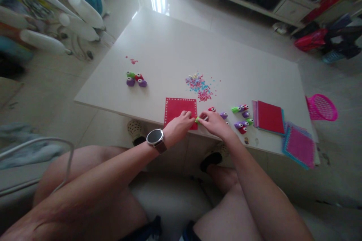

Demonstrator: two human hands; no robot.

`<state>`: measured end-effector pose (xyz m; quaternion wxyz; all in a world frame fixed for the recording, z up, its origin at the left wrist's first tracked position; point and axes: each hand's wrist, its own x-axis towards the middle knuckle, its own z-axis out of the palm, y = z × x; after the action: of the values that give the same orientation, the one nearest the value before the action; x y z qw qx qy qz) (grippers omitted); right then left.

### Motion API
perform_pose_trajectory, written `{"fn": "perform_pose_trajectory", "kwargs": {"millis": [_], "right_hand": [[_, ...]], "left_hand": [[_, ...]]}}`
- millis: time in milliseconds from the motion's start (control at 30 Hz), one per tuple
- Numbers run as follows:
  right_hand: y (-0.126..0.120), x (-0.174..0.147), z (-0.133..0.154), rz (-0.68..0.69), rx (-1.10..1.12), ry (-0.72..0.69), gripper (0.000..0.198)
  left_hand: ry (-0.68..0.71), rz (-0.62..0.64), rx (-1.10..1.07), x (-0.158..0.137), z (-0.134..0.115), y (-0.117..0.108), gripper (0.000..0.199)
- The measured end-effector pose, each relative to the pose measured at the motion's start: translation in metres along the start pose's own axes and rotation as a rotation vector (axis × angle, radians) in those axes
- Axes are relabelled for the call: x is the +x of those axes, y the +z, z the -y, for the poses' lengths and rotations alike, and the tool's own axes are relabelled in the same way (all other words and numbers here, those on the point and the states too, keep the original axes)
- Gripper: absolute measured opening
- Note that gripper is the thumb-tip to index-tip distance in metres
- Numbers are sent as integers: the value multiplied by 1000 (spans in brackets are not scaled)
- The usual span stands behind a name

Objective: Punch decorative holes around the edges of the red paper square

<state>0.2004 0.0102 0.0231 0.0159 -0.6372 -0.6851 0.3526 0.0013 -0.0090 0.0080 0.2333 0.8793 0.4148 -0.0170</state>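
A square red sheet (179, 106) lies at the table's near edge, small punched holes running along its left, top and right sides. My left hand (182, 122), a watch on its wrist, rests on the lower right of the sheet with fingers bent, gripping it near the edge. Closed round a small green paper punch (197, 119), my right hand (212, 122) is at the sheet's right edge. The punch's jaw is too small to make out. Beside the right hand lie a red punch (212, 109) and a purple punch (224, 115).
Punched-out confetti (199, 87) is heaped beyond the sheet. More punches stand in a left group (136, 79) and a right group (242, 118). Stacked red sheets (270, 116) and punched purple sheets (299, 147) lie at the right end. A pink basket (322, 107) stands past the white table (169, 45).
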Motion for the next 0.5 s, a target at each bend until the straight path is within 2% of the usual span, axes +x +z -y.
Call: {"fn": "perform_pose_trajectory", "kwargs": {"millis": [233,500], "right_hand": [[4,6,-6,9,115,25,5],[4,8,-7,1,137,35,5]], "left_hand": [[41,-20,-32,2,6,3,24],[81,-23,-39,3,10,3,26]]}}
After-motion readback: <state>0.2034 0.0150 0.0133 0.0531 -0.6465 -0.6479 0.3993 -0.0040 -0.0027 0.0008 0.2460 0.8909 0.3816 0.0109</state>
